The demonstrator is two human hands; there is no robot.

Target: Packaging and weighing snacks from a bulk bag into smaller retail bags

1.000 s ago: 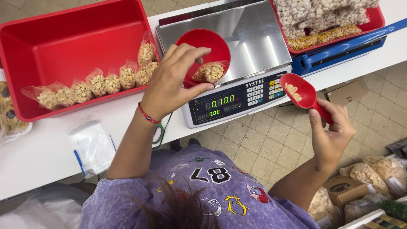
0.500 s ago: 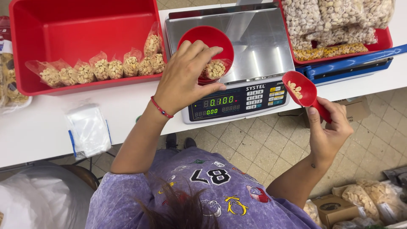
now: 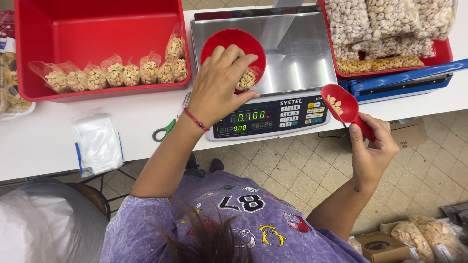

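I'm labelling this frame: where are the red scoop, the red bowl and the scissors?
red scoop (image 3: 341,103), head view, its cup.
red bowl (image 3: 225,40), head view, inner wall.
scissors (image 3: 163,132), head view, green handle.

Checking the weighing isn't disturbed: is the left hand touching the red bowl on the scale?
Touching. The head view shows the left hand lying over the red bowl, its fingers reaching inside onto the nuts.

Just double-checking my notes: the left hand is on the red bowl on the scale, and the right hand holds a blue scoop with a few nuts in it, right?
Not quite: the scoop is red, not blue, as the head view shows. The rest holds: the left hand is on the red bowl on the scale, and the right hand holds the scoop.
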